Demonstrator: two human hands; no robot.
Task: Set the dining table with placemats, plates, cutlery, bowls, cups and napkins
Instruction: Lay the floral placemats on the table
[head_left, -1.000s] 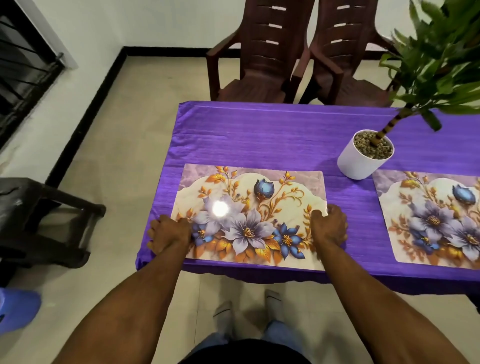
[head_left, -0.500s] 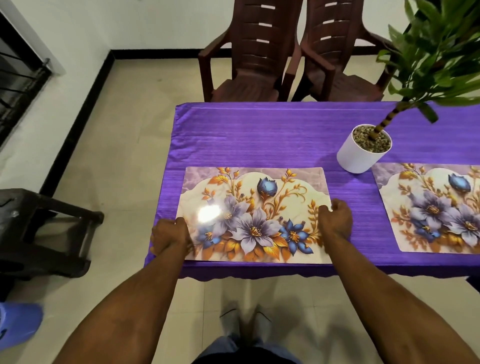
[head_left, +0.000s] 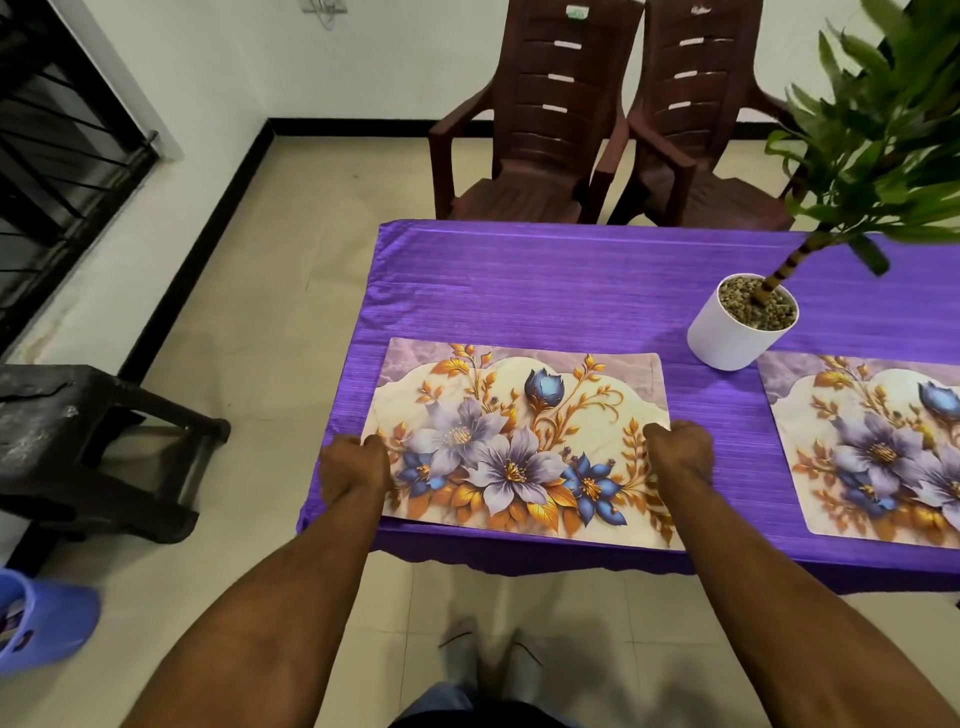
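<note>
Only the first layer of the setting is down: a flowered placemat (head_left: 519, 441) lies flat on the purple-covered counter (head_left: 545, 286) at the centre of the frame, close to the near edge, and a second placemat (head_left: 872, 452) lies at the right edge of the frame, partly cut off. The left hand (head_left: 353, 467) has its grip curled over the first mat's left edge, and the right hand (head_left: 678, 452) has its grip curled over the right edge, both seeming to pinch it, which looks to me like squaring it up. A white potted plant (head_left: 737, 327) stands between the two mats, toward the back. No plates, cutlery, bowls, cups or napkins show anywhere, so nearly all the work is left. Two brown chairs (head_left: 545, 130) wait at the top of the frame
</note>
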